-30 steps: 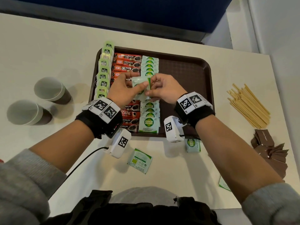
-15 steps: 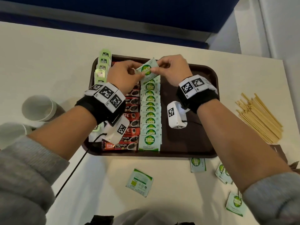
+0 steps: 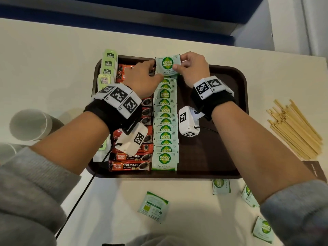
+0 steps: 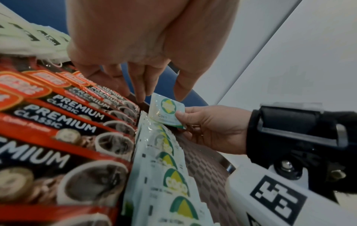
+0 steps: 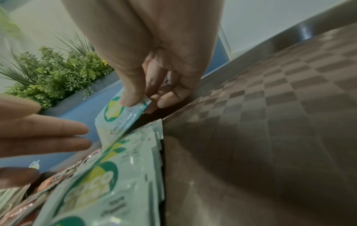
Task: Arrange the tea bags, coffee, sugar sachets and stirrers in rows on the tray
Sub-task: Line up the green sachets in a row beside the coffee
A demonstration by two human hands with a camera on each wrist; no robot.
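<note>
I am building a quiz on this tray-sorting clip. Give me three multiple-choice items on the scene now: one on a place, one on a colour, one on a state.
1. Where do the wooden stirrers lie?
A. on the tray
B. on the table right of the tray
C. in a cup

2. What colour are the coffee sachets?
A. red
B. blue
C. yellow

3. What is the right hand doing?
A. resting flat
B. pinching a sugar sachet
C. gripping a cup

Key: 1 B, they sit heaped off the tray; 2 A, red packs with black panels; 3 B, thumb and fingers pinch its edge in the right wrist view.
</note>
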